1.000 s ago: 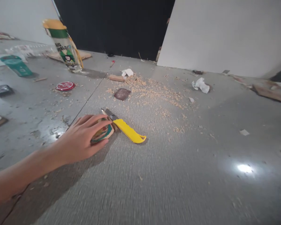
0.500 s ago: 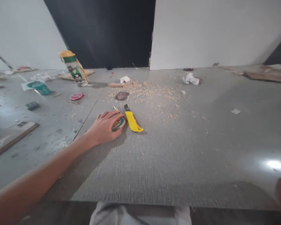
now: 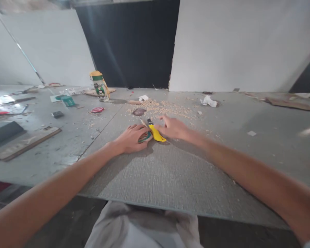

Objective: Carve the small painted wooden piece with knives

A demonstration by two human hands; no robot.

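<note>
Near the middle of the grey table, my left hand (image 3: 131,138) is wrapped round a small roundish green and tan object (image 3: 145,137), which it holds against the tabletop. A thin pale stick-like item (image 3: 144,122) pokes out beyond that hand's fingers. Just right of the object lies a yellow-handled tool (image 3: 157,133) with a dark tip. At the tool's right side is my right hand (image 3: 172,127), its thumb and fingers apart and nothing held in it.
Wood chips (image 3: 165,108) lie scattered beyond the hands, near a brown patch (image 3: 139,112) and crumpled white paper (image 3: 208,101). A yellow-topped container (image 3: 99,85), a red disc (image 3: 97,110) and a teal item (image 3: 67,100) stand farther left. The table's front edge (image 3: 150,205) is close.
My right hand has come in from the right edge to the yellow tool. My left hand still holds the roundish object. The view has shifted, showing more of the table's left side.
</note>
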